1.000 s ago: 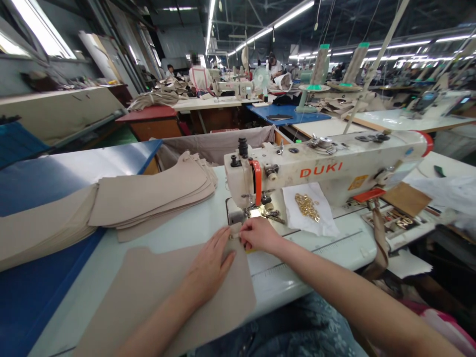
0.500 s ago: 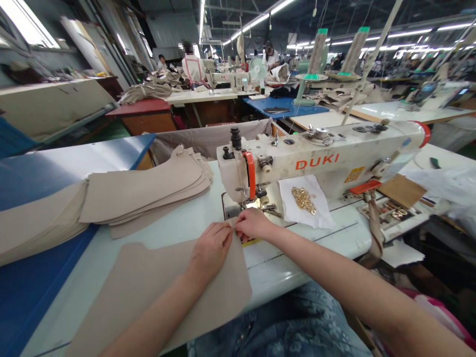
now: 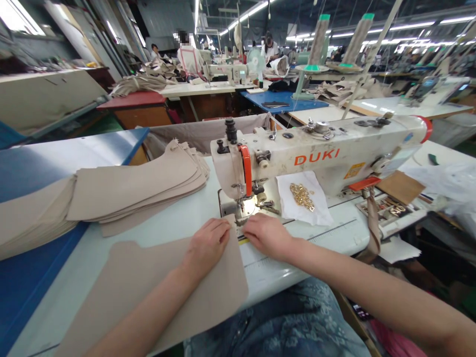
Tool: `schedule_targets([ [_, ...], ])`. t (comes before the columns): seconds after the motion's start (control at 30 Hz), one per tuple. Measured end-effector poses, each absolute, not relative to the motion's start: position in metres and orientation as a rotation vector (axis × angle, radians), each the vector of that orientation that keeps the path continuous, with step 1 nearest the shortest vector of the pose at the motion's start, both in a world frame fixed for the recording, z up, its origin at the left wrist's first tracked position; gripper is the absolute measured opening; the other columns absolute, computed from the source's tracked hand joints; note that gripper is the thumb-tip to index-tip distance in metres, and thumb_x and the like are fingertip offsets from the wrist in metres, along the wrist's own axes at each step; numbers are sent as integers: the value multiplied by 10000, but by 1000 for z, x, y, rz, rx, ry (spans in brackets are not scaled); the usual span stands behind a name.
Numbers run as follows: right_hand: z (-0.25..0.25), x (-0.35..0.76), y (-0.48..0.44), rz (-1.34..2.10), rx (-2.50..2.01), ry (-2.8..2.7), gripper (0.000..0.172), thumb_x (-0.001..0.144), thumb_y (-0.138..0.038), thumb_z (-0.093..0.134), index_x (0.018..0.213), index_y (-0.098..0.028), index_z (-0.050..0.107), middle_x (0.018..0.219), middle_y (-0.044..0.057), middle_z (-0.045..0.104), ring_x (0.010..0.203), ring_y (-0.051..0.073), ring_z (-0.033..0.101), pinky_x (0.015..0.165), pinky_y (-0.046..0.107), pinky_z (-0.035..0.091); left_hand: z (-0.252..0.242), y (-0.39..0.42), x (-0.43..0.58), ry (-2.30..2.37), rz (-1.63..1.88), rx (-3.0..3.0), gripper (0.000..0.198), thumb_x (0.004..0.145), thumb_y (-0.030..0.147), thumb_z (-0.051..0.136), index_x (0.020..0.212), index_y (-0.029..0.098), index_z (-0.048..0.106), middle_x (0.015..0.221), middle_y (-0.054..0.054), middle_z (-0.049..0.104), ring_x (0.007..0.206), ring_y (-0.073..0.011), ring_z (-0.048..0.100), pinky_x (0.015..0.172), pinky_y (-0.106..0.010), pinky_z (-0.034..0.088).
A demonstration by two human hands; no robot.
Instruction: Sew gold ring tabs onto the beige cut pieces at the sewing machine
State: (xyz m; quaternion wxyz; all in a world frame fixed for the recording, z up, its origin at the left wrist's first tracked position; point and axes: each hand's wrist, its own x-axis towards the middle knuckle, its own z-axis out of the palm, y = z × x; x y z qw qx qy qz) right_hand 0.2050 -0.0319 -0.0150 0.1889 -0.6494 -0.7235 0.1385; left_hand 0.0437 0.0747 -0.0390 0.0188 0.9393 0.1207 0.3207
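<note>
Setup: white "DUKI" sewing machine [image 3: 316,158] on pale tabletop [image 3: 186,218]; person seated in front, both forearms in view.
L hand [image 3: 206,243]: palm down, flat on top-right corner of large beige cut fabric panel [image 3: 148,287]; fingers together, tips pointing at needle area [image 3: 240,210].
R hand [image 3: 266,235]: knuckles up, fingers curled, tips at panel's corner just below needle area. Can't tell if it pinches the edge or only touches it.
Hands rel. to each other: near, fingertips almost meeting at panel corner, not overlapping.
Panel pos.: lies flat, near edge of tabletop, runs from lower left up to machine's needle end; corner sits at needle area, L forearm across it.
Yellow mark [image 3: 243,241]: short strip on tabletop, between the two hands, at panel's right edge.
Stack of beige cut panels [image 3: 137,188]: left of machine, fanned, well apart from hands, partly on blue table surface [image 3: 22,282].
White cloth w/ small gold metal rings [image 3: 303,196]: on machine bed, under arm, right of needle, near R hand, not touching.
Orange guard [image 3: 245,168]: on machine head, above needle area.
Bkgd: other workstations, people at work, thread cones [image 3: 320,29] on stand.
</note>
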Motion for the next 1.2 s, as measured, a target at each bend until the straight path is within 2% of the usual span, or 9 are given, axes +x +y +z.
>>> schedule_targets([
  [0.1, -19, 210, -59, 65, -1552, -2437, 138, 911, -174, 511, 959, -150, 637, 934, 78, 628, 927, 200, 529, 811, 307, 422, -38, 75, 44, 380, 989, 2908, 195, 847, 100, 445, 762, 166, 607, 756, -52, 677, 736, -173, 610, 708, -297, 530],
  [0.17, -20, 210, -69, -37, -1454, -2525, 189, 930, -193, 491, 1082, -150, 593, 1005, 83, 607, 983, 203, 506, 851, 321, 414, -38, 75, 44, 390, 991, 2901, 192, 840, 97, 449, 765, 168, 610, 763, -52, 679, 743, -173, 613, 713, -297, 531],
  [0.23, -21, 207, -71, -90, -1447, -2533, 213, 939, -196, 472, 1125, -149, 565, 1052, 89, 590, 1016, 205, 491, 873, 332, 407, -38, 74, 44, 388, 998, 2892, 193, 839, 98, 449, 759, 169, 610, 759, -53, 678, 743, -173, 614, 714, -296, 532],
  [0.3, -23, 202, -65, -110, -1480, -2490, 181, 936, -227, 483, 1067, -151, 584, 1042, 86, 592, 999, 207, 495, 869, 337, 412, -38, 74, 43, 384, 995, 2888, 197, 844, 101, 447, 757, 168, 610, 758, -52, 678, 744, -172, 614, 716, -297, 533],
  [0.4, -30, 194, -52, -140, -1497, -2388, 166, 909, -291, 529, 872, -152, 612, 906, 67, 610, 915, 209, 517, 843, 336, 427, -38, 74, 43, 383, 970, 2897, 191, 856, 109, 450, 777, 157, 617, 785, -62, 684, 765, -175, 615, 732, -301, 533],
  [0.47, -34, 191, -44, -189, -1487, -2321, 160, 891, -268, 550, 801, -148, 605, 847, 62, 610, 881, 207, 524, 841, 330, 431, -38, 74, 42, 378, 959, 2904, 198, 867, 116, 444, 787, 154, 621, 793, -64, 686, 771, -175, 613, 736, -303, 533],
  [0.63, -40, 190, -34, -216, -1409, -2326, 138, 909, -155, 513, 827, -135, 622, 886, 68, 633, 877, 183, 540, 876, 306, 428, -39, 76, 41, 374, 932, 2885, 211, 889, 151, 440, 794, 167, 628, 799, -58, 690, 775, -169, 615, 727, -297, 534],
  [0.93, -45, 192, -35, -137, -1385, -2317, 177, 934, -156, 474, 861, -140, 634, 949, 83, 652, 972, 180, 547, 910, 318, 428, -38, 75, 43, 361, 947, 2870, 229, 898, 141, 426, 781, 168, 621, 786, -55, 680, 759, -165, 606, 713, -288, 532],
  [1.2, -43, 192, -35, -121, -1389, -2315, 219, 946, -166, 450, 854, -130, 646, 929, 79, 655, 952, 184, 553, 902, 309, 435, -40, 75, 44, 330, 960, 2933, 198, 894, 125, 450, 800, 129, 625, 803, -78, 680, 780, -179, 598, 735, -296, 519],
])
